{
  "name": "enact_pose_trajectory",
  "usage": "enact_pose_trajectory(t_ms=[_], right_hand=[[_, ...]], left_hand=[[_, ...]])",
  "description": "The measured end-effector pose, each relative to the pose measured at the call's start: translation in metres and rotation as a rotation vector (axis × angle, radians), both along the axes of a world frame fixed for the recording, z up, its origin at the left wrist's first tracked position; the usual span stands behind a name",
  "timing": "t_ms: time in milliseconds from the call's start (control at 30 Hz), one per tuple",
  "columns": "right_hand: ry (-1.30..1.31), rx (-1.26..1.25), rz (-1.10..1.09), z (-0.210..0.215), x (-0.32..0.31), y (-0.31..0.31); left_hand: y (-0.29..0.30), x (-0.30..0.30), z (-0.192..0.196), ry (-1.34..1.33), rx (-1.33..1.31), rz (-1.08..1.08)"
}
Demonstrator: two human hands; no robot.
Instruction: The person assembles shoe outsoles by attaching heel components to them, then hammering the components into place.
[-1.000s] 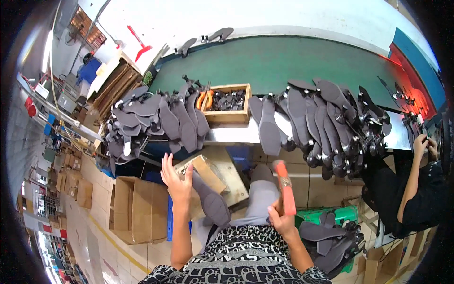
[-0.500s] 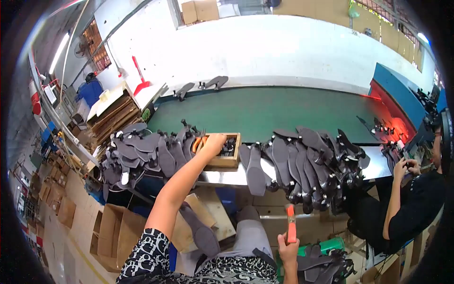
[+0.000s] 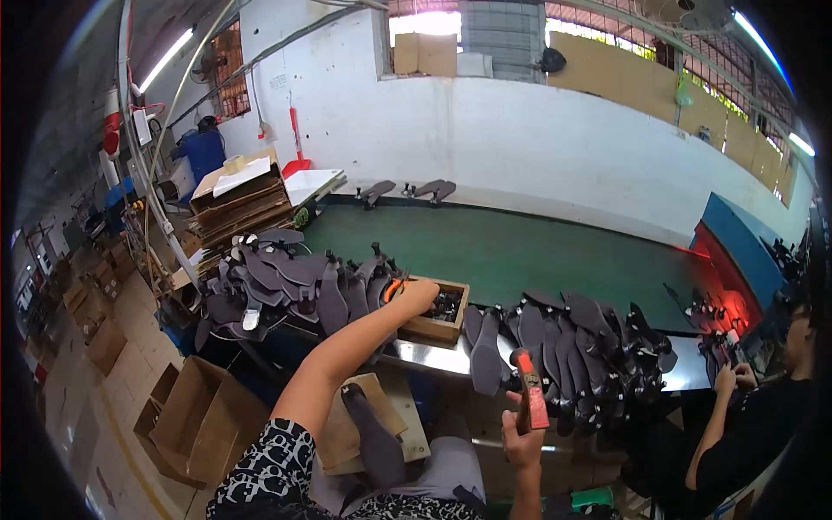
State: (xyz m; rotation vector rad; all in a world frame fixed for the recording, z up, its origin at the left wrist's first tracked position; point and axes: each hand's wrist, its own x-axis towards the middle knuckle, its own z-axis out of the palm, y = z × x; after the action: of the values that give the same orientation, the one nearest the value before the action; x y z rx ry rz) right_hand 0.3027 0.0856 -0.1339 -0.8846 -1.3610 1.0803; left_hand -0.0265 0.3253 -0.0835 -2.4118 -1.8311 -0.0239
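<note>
My left hand (image 3: 419, 297) reaches into a small wooden box (image 3: 433, 329) of small dark parts (image 3: 445, 305); its fingers are hidden down inside. Orange-handled pliers (image 3: 394, 289) stand at the box's left side. My right hand (image 3: 523, 442) is closed around a red hammer (image 3: 530, 394), held up in front of the bench edge. Below my left forearm, a dark grey shoe sole (image 3: 374, 440) with a heel end leans over a wooden board (image 3: 416, 429) near my lap.
Piles of grey heeled soles lie left (image 3: 282, 273) and right (image 3: 563, 342) of the box, along a green conveyor belt (image 3: 485, 247). At the right a co-worker (image 3: 754, 416) handles dark pieces beside a red-lit blue machine (image 3: 732, 238). Cardboard boxes (image 3: 204, 425) stand lower left.
The view has tilted upward and shifted left. My right hand has lifted the hammer closer to the right pile, while my left hand stays in the wooden box.
</note>
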Motion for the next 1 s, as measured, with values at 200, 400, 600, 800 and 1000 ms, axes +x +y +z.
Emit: enact_pose_trajectory(t_ms=[200,400,600,800,1000], right_hand=[[0.067,-0.014,0.073,0.039,-0.031,-0.005],[0.179,-0.105,0.268,0.097,-0.059,0.007],[0.167,-0.135,0.506,0.135,-0.124,-0.021],[0.22,-0.067,0.628,0.123,-0.151,-0.052],[0.256,-0.17,0.716,0.119,-0.155,-0.059]], left_hand=[[-0.034,-0.01,0.019,-0.783,0.073,-0.048],[-0.209,0.046,0.078,-1.867,-0.028,-0.105],[-0.323,0.063,0.083,-1.837,0.437,-0.138],[-0.367,0.037,0.07,-1.452,0.74,-0.118],[-0.388,0.019,0.082,-1.098,0.707,0.017]])
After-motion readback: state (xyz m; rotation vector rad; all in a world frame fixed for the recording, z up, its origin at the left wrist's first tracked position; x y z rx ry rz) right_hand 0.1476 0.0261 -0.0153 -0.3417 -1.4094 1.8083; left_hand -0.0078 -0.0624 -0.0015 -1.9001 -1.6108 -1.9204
